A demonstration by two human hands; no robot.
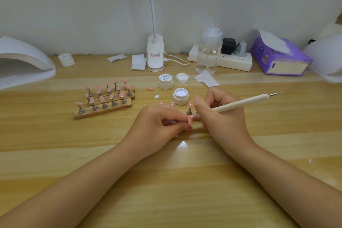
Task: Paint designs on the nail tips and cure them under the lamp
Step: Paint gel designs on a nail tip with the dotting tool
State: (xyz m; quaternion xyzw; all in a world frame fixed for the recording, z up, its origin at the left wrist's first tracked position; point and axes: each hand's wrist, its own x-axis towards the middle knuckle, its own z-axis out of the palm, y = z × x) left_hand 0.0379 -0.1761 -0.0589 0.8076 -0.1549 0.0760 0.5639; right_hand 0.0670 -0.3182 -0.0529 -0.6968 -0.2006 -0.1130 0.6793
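- Left hand [162, 126] pinching a pink nail tip [190, 120] between fingertips.
- Right hand [220, 116] gripping a white brush [242, 102], its tip touching that nail tip.
- Open white jar [180, 96] just behind.

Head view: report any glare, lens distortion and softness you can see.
Head view: a bright glare patch sits on the glossy light wooden table just below the hands; wide-angle distortion bows the table's far edge and stretches the white domed curing lamp at the left border; the purple tissue box and frame corners look soft; shadows are faint.
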